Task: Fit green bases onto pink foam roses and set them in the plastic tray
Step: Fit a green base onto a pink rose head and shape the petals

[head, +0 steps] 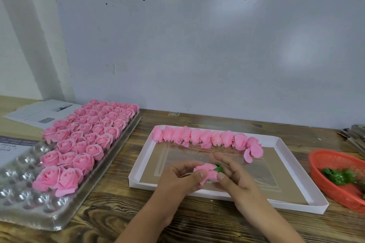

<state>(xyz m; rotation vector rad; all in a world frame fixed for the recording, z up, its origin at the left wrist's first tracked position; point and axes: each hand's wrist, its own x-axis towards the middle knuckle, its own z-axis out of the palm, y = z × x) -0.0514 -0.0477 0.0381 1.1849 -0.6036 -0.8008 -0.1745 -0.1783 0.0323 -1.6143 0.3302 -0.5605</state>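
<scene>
Head view is showing a pink foam rose (205,171) being held between both hands above the near half of the white cardboard tray (280,144), with a green base (219,168) sitting at its right-hand end. The rose is lying on its side, its long axis running roughly left to right, bloom end toward the left hand (177,178) and stem end toward the right hand (235,175). The left hand is curling its fingers and thumb around the petals, seemingly to steady the soft foam, while the right hand is pinching at the green base with thumb and fingertips, its other fingers spreading loosely; that split looks suited to pushing the base on along the rose's axis. Whether the base is fully seated cannot be told. Along the far edge of the cardboard tray a row of roses (205,138) is lying on its side, probably waiting for bases. At the desk's right edge a red basket (324,162) is holding more green bases (339,176), close to the right hand for quick picking. Toward the left of the desk (197,223) the clear plastic tray (59,221) is carrying finished roses (83,142) upright, blooms facing up, with its near-left cups unfilled, so this rose is likely going there next.
</scene>
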